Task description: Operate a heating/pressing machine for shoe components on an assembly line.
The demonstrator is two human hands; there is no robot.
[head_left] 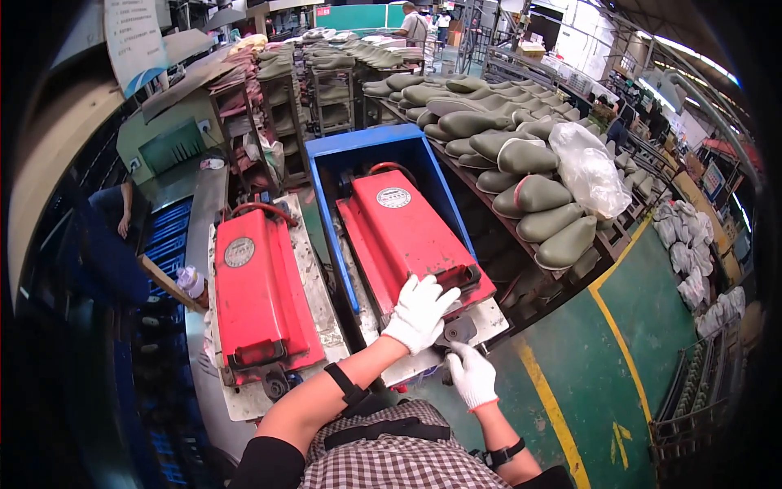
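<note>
In a white glove, my left hand (423, 314) lies with fingers spread on the near end of a red metal cover (399, 224), beside its dark handle recess (463, 277). My right hand (473, 376), also gloved, is closed at the front edge below, its fingers around a dark handle that they partly hide. Just above those fingers a black bracket (460, 329) is fixed to the pale base plate (486, 320). This red unit sits partly inside a blue open-ended housing (371, 143). To the left, a second red cover (254, 285) rests on another pale plate.
Olive-green boots (468, 124) fill a rack at the right, with a clear plastic bag (588, 167) on top. Shelves of more boots (277, 65) stand behind. A person's arm (125, 210) shows at far left. Yellow lines (547, 399) mark the green floor.
</note>
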